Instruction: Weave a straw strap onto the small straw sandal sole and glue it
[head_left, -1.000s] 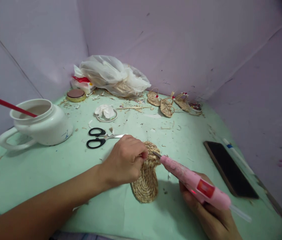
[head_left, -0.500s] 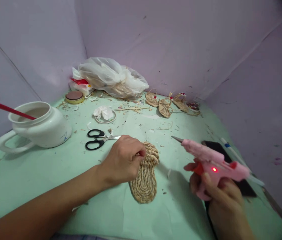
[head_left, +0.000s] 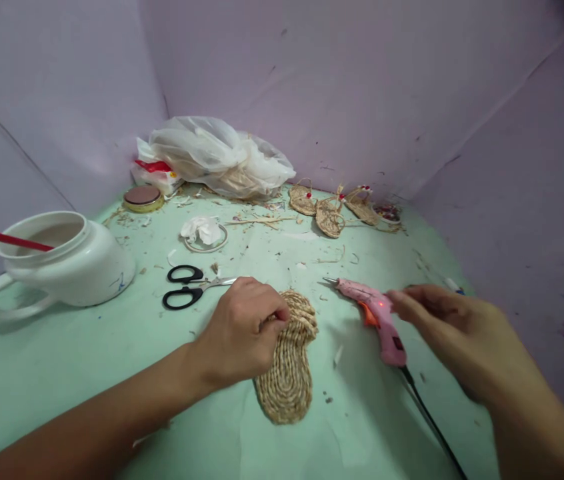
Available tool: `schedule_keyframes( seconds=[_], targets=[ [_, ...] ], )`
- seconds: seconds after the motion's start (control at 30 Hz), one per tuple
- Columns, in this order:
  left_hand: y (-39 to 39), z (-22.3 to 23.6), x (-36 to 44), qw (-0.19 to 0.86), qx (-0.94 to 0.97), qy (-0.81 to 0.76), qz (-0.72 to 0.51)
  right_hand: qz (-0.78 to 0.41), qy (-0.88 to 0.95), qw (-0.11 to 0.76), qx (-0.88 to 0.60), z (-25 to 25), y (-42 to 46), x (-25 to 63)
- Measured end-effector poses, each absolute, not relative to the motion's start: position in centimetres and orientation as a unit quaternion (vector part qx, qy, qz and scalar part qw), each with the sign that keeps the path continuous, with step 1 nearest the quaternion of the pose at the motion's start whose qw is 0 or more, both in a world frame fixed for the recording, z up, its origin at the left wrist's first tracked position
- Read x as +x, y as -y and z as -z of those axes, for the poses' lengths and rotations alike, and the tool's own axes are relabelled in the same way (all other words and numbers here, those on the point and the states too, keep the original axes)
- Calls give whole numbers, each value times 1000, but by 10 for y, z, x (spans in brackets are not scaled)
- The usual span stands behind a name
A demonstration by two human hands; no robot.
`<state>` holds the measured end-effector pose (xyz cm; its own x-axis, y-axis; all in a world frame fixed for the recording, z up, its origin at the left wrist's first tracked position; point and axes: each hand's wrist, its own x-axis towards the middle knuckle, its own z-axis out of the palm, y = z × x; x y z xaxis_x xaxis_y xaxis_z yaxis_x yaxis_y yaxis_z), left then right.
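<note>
My left hand (head_left: 249,330) is closed in a pinch at the upper part of a braided straw shoe sole (head_left: 287,380). Whatever lies between its fingertips is hidden. To the right of the sole is a pink hot glue gun (head_left: 381,317) with an orange trigger, a lit red light and a black cord. Its nozzle points left, toward the sole. My right hand (head_left: 455,333) has its fingers around the rear end of the gun, which they cover; the handle shows outside the grip.
Black-handled scissors (head_left: 187,288) lie left of the sole. A white mug-like pot (head_left: 82,267) holds a red stick. Behind are a plastic bag (head_left: 222,157), a round tin (head_left: 143,198), crumpled white tissue (head_left: 201,230) by a ring, and small straw slippers (head_left: 329,217).
My right hand has shifted from the glue gun's handle to its rear end. The gun is lower and farther left. My left hand stays at the sole.
</note>
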<state>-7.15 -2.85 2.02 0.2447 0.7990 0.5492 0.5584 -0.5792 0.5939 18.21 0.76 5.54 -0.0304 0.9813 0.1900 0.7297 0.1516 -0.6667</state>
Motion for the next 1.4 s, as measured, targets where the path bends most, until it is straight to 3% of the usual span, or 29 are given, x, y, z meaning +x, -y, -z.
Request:
schedule_keyframes(
  seconds=[0.2,0.43,0.93,1.17,1.27,1.33,1.4],
  targets=[
    [27,-21,-70,133,776,-437,-436,-179,807,356,-436,-47,18,110],
    [28,-20,-70,142,772,-443,-434,-161,799,305,-493,-29,17,111],
    [26,-17,-70,88,799,-431,-410,-211,786,299,-498,-25,15,109],
    [25,-31,-77,156,766,-436,-445,-178,709,361,-579,-43,0,139],
    [18,-34,-83,189,720,-490,-453,-69,645,228,-726,-47,-9,177],
    [12,-33,-84,229,708,-510,-433,-92,656,110,-741,-43,-12,197],
    [6,-31,-84,284,712,-500,-404,-133,681,64,-717,-34,-14,206]
  ],
)
